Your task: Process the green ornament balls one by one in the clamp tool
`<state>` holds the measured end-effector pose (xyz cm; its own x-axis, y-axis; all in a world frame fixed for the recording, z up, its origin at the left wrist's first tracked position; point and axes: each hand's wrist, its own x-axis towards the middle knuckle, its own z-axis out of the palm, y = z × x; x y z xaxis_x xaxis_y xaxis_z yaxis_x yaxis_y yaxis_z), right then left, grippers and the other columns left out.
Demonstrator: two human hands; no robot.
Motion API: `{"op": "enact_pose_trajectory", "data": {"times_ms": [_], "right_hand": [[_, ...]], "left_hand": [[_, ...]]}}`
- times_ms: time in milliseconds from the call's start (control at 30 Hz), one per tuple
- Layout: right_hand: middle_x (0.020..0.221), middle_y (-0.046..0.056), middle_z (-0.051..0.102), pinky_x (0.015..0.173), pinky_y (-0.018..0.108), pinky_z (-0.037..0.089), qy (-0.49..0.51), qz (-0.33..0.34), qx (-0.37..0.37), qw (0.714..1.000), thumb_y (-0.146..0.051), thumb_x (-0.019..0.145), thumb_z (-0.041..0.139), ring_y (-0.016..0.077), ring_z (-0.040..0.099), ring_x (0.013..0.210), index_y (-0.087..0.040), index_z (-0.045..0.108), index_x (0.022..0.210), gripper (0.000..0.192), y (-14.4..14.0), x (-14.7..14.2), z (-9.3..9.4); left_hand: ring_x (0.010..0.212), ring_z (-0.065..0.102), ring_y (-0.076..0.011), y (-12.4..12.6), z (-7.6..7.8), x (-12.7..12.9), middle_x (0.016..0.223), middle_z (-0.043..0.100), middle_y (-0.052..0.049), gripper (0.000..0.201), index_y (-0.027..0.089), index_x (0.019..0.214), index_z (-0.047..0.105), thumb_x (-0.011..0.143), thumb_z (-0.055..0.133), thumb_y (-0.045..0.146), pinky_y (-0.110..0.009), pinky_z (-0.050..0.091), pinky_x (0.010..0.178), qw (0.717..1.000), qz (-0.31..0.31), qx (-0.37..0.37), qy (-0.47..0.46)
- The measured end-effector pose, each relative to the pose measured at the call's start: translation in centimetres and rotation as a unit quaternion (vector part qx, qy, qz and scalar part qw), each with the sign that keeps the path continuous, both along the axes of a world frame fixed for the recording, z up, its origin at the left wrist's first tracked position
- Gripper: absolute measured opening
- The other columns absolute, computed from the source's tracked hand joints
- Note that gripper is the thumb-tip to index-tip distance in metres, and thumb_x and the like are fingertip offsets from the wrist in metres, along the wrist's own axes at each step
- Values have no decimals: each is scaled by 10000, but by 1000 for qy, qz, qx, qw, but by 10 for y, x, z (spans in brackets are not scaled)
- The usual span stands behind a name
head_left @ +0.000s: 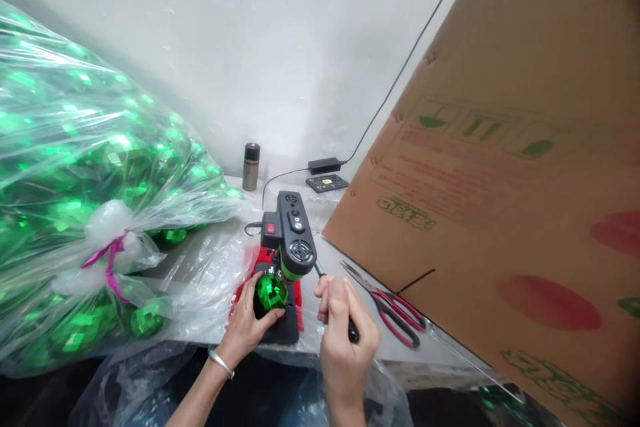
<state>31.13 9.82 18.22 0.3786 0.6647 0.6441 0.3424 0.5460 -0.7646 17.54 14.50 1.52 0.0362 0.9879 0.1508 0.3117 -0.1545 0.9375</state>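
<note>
A shiny green faceted ball (273,292) sits low under the head of a small black bench drill press (290,220). My left hand (245,319) is closed on the ball from its left side, thumb along the lower front. To the right of the machine, my right hand (345,327) is wrapped round the lever (353,331), whose black end sticks out below the fingers. Red material (299,307) lies beneath the black base of the press. Where the drill's tip meets the ball, I cannot make out the contact.
A big clear bag (100,147) of green balls, tied with pink ribbon (113,257), fills the left. Scissors (395,310) lie right of my right hand, beside a tall cardboard box (475,180). Behind stand a spray can (251,167), a power adapter (325,165) and a phone (327,183).
</note>
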Motion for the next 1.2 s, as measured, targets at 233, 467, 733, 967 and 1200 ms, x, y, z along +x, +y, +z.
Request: {"op": "enact_pose_trajectory", "data": {"times_ms": [233, 467, 733, 967, 1200], "right_hand": [[659, -33, 484, 588, 240, 409, 10, -2, -6, 1000, -254, 1089, 482, 114, 536, 638, -212, 522, 678, 415, 0, -1, -1], [676, -32, 505, 590, 248, 408, 9, 2, -9, 1000, -263, 1087, 487, 112, 522, 619, -213, 518, 696, 396, -2, 0, -3], [715, -15, 541, 654, 268, 435, 5, 3, 29, 1000, -178, 1072, 490, 124, 571, 675, -204, 543, 721, 357, -3, 1, -23], [660, -18, 511, 577, 259, 419, 24, -8, 71, 997, -159, 1061, 477, 142, 567, 666, -209, 526, 716, 352, 0, -1, -46], [637, -22, 480, 538, 255, 416, 58, -28, 86, 994, -184, 1051, 499, 142, 548, 634, -207, 515, 676, 376, 3, -8, -47]], "left_hand": [[1471, 521, -399, -8, -11, 8, 1526, 568, -183, 742, 229, 1484, 458, 832, 788, 361, -622, 432, 1216, 998, -14, 56, 37], [1398, 567, -382, -6, -2, 17, 1453, 566, -192, 709, 199, 1424, 459, 794, 765, 309, -623, 452, 1186, 997, -36, 50, 44], [1282, 639, -370, 1, -1, 16, 1379, 639, -144, 805, 232, 1386, 514, 690, 901, 344, -621, 494, 1131, 999, -42, -7, 24], [1293, 638, -366, 0, -8, 18, 1389, 645, -148, 747, 226, 1374, 538, 708, 868, 299, -610, 502, 1132, 999, -35, 7, 28], [1319, 632, -382, 0, -6, 19, 1398, 646, -157, 749, 214, 1375, 537, 705, 860, 299, -619, 504, 1138, 998, -36, 15, 40]]}}
